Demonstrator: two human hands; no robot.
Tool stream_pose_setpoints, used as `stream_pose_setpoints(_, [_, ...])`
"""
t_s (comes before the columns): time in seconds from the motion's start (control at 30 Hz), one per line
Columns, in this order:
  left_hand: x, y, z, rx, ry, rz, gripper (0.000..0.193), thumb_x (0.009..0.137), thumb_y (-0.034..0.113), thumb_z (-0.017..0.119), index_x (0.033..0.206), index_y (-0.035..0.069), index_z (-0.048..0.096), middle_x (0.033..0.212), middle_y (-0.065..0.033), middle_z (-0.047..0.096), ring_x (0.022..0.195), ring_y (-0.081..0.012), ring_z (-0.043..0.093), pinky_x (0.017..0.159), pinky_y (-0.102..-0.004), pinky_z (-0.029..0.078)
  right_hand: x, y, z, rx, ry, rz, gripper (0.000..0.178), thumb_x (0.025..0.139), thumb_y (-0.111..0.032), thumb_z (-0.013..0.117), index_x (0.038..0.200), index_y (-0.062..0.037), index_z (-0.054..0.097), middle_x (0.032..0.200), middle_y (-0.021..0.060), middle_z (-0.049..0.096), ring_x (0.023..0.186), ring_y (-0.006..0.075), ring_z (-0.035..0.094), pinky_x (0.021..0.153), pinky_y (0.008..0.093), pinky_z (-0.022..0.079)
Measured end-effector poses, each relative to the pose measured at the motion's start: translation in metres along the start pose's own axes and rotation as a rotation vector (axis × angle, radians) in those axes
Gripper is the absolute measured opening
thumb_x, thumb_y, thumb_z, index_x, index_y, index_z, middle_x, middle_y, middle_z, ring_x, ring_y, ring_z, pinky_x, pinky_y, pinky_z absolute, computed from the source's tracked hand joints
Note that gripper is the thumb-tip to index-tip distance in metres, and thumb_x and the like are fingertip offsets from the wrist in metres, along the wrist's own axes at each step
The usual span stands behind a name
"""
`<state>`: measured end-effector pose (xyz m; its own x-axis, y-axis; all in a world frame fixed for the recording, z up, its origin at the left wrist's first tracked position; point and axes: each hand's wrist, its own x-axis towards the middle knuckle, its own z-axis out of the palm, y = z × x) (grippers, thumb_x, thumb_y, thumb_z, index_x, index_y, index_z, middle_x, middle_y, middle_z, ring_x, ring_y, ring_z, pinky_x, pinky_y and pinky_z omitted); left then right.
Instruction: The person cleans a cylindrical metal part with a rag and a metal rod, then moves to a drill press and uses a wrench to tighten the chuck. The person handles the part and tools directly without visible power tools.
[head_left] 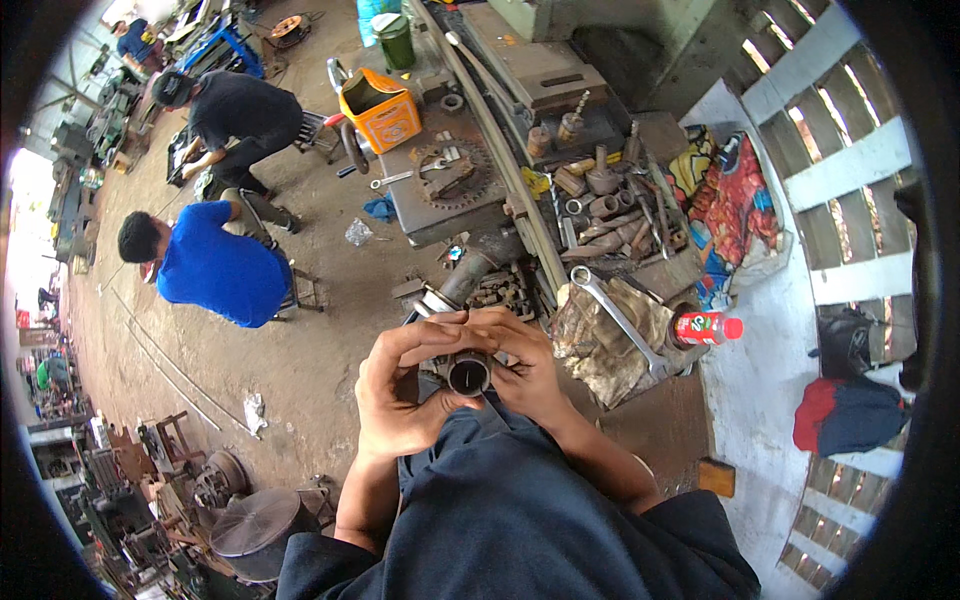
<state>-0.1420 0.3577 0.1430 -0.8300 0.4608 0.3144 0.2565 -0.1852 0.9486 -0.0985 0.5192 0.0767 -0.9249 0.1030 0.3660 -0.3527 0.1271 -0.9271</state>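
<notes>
Close in front of my body, a short hollow metal cylinder (468, 376) sits between my two hands, its round dark mouth toward me. My left hand (405, 385) curves round its left side, the thumb against the lower rim and the fingers arched over the top. On the other side my right hand (525, 365) grips it, fingers bent and meeting the left ones. The cylinder's far end is hidden. Beyond the hands, a thick metal pipe (470, 275) slants away. To their right a large combination wrench (622, 322) lies on a stained cloth (590, 350).
A red-labelled bottle (700, 328) lies by the cloth. Worn metal parts (610, 205) crowd the bench at right. A toothed metal disc (450, 180) and an orange container (380, 110) rest on the metal block ahead. Two people (220, 260) sit working at left.
</notes>
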Motion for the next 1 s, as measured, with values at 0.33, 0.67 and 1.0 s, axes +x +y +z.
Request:
stream_pose_setpoints(0.33, [-0.019,-0.001,-0.043,-0.097,-0.297,0.065,0.058,0.069,-0.002,0.085,0.116,-0.002,0.05,0.105,-0.019,0.072,0.117,-0.0379,0.062,0.107,-0.0512,0.041,-0.044,-0.011,0.039,0.05,0.078,-0.018,0.026,0.08,0.002,0.072,0.105,0.0055,0.068,0.112,0.017,0.068,0.111,0.0336,0.063,0.096,0.0423,0.048])
stream_pose_setpoints(0.67, [-0.104,0.016,-0.097,-0.432,-0.96,-0.229,0.06,0.087,0.042,0.075,0.121,-0.001,0.05,0.115,-0.0193,0.064,0.104,-0.0298,0.063,0.096,-0.0413,0.047,-0.177,-0.074,0.207,-0.077,0.56,0.06,0.031,0.09,-0.016,0.071,0.109,0.008,0.065,0.109,0.0257,0.066,0.104,0.0335,0.065,0.088,0.0437,0.049])
stream_pose_setpoints(1.0, [-0.172,0.052,-0.087,-0.266,-1.445,-0.082,0.061,0.089,0.035,0.074,0.13,-0.003,0.05,0.13,-0.0202,0.056,0.123,-0.0307,0.053,0.106,-0.0435,0.04,-0.26,-0.136,0.306,-0.245,1.216,0.067,0.037,0.087,-0.018,0.075,0.112,0.0072,0.066,0.103,0.021,0.068,0.098,0.0328,0.065,0.084,0.0427,0.048])
